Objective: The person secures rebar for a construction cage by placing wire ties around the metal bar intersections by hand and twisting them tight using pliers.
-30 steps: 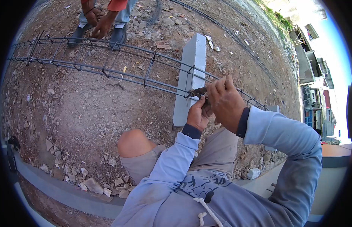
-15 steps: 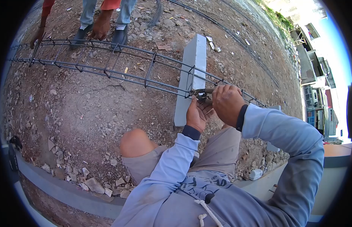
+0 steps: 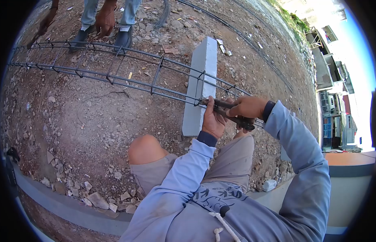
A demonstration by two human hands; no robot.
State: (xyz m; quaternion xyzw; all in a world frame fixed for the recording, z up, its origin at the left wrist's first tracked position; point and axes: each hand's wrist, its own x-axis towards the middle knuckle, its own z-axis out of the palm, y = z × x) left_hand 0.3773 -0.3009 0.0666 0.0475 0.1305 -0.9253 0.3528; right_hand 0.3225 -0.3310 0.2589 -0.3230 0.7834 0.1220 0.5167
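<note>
A long rebar cage (image 3: pixel 153 76) of ridged steel bars and square stirrups runs across the view. Dark pincers (image 3: pixel 228 115) have their head at a stirrup corner on the cage's near lower bar. My right hand (image 3: pixel 252 109) grips the pincers by the handles, which are spread apart. Closed near the head of the pincers is my left hand (image 3: pixel 215 123), with its thumb over the tool and its fingers curled beneath. Any tie wire at the joint is too small to make out.
A pale concrete block (image 3: pixel 195 115) lies under the cage. At the far left, a co-worker's hand (image 3: pixel 105 22) hangs above the cage. Loose bars (image 3: pixel 256 48) lie on the stony ground beyond. Broken stones (image 3: pixel 100 201) line a low wall edge (image 3: pixel 75 205).
My right hand has moved slightly right and down, and the pincers' handles now show spread. My left thumb has risen over the tool. The co-worker's hands have lifted off the cage.
</note>
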